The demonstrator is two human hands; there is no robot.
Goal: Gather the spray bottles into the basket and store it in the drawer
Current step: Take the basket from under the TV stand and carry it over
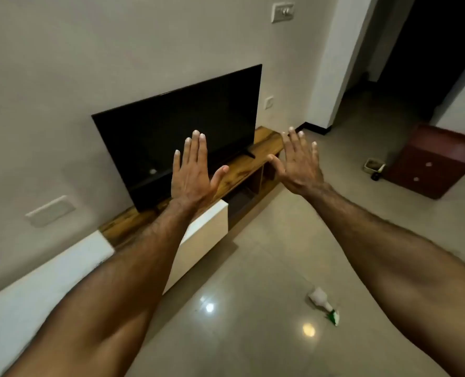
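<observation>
Both arms are stretched out in front of me, palms down, fingers spread. My left hand hovers in front of the television, and my right hand hovers over the right end of the TV stand. Neither holds anything. A white spray bottle with a green trigger head lies on its side on the floor, low and between my forearms, nearer the right one. A small pale basket sits on the floor at the far right, with a dark bottle beside it. A white drawer front juts out of the stand.
A black television stands on the long wooden TV stand against the wall. A dark red cabinet with two knobs stands at the right by a dark doorway. The floor is glossy beige tile.
</observation>
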